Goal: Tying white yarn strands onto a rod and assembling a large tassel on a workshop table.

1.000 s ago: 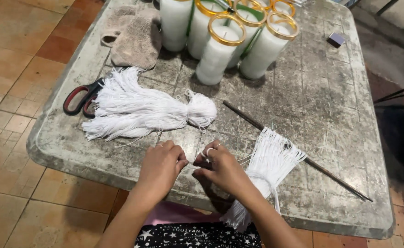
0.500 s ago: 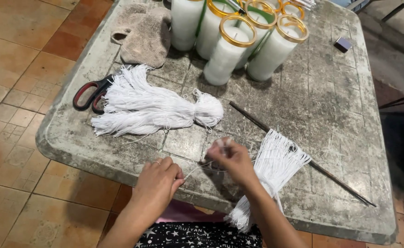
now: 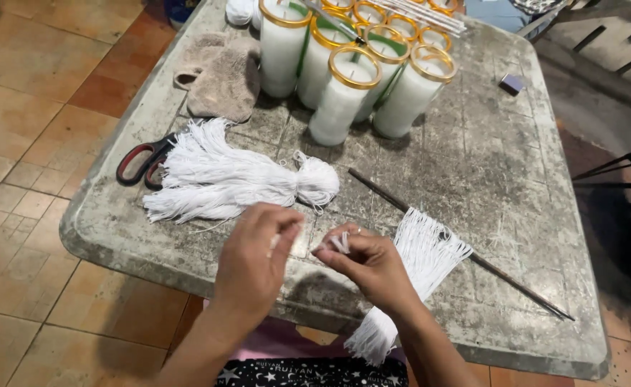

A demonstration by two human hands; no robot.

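Above the table (image 3: 537, 215) edge, both hands had risen since earlier; left hand (image 3: 254, 261) and right hand (image 3: 369, 265) each pinched white thread (image 3: 340, 244) ends between them.

On the table (image 3: 516, 179), candles (image 3: 351, 72) stand behind the yarn bundle (image 3: 236, 179); scissors (image 3: 142, 161) lie left of it

Scissors (image 3: 142, 162), glass candles (image 3: 344, 93) (gold-rimmed), grey cloth (image 3: 218, 75), table (image 3: 473, 165)
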